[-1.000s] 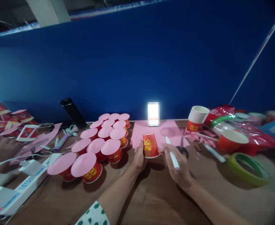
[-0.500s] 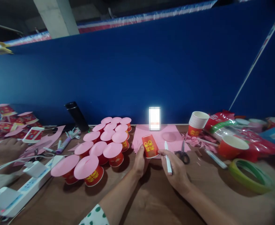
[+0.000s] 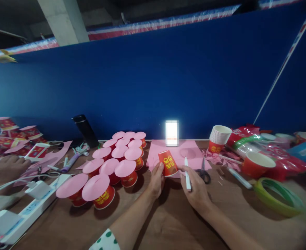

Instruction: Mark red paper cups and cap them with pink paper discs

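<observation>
Red cup: tips further left at its top than a second ago, held before the pink sheets.
Left hand: clamped on the cup from seven o'clock; squeezing hard could dent its side.
White pen: gripped in the right hand at four o'clock; drifting could mark the cup.
Pink-topped cups: nine o'clock; a swinging forearm might topple them.

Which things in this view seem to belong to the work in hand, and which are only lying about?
Seem to belong:
red cup, in the left hand
white pen, in the right hand
pink paper, behind both hands
pink-topped cups

Probably only lying about:
black flask, tilted
power strip, with plugs in it
</observation>
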`<state>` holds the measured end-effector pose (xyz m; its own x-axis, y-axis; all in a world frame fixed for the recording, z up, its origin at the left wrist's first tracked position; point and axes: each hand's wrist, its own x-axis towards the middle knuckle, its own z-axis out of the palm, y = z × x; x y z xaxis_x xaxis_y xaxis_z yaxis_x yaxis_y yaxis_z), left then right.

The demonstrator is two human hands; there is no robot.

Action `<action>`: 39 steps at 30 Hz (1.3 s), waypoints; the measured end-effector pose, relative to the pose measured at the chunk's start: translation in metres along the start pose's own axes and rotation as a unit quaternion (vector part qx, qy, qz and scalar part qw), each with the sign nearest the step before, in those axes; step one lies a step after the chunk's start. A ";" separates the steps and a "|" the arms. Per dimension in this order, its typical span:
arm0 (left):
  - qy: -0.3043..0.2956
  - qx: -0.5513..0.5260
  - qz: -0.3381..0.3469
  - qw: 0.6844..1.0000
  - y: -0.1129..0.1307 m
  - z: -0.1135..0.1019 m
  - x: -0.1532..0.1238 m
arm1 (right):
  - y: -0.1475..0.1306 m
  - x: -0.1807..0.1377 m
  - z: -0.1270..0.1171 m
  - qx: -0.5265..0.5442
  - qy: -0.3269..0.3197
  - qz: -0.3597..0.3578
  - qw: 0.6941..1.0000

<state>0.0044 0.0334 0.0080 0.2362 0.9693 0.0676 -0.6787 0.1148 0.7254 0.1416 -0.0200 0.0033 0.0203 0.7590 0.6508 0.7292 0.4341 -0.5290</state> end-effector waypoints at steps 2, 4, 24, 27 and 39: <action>0.008 0.003 0.002 1.000 0.000 0.001 0.000 | 0.001 0.000 0.001 0.002 0.000 0.001 1.000; 0.010 -0.002 -0.007 1.000 0.000 0.002 0.000 | 0.001 0.000 0.001 0.006 0.001 -0.001 1.000; -0.012 0.025 -0.002 1.000 -0.006 -0.005 0.001 | 0.004 0.001 0.003 0.040 -0.014 0.060 0.997; -0.011 0.033 -0.005 0.999 -0.005 -0.004 0.000 | 0.006 -0.001 0.004 0.042 -0.018 0.057 0.997; -0.039 0.061 0.002 0.997 -0.012 -0.011 0.001 | -0.006 0.005 -0.007 0.107 0.062 0.054 0.991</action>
<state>0.0055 0.0355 -0.0078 0.2914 0.9490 0.1203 -0.5917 0.0800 0.8022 0.1421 -0.0221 0.0137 0.1834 0.7464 0.6397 0.5574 0.4570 -0.6931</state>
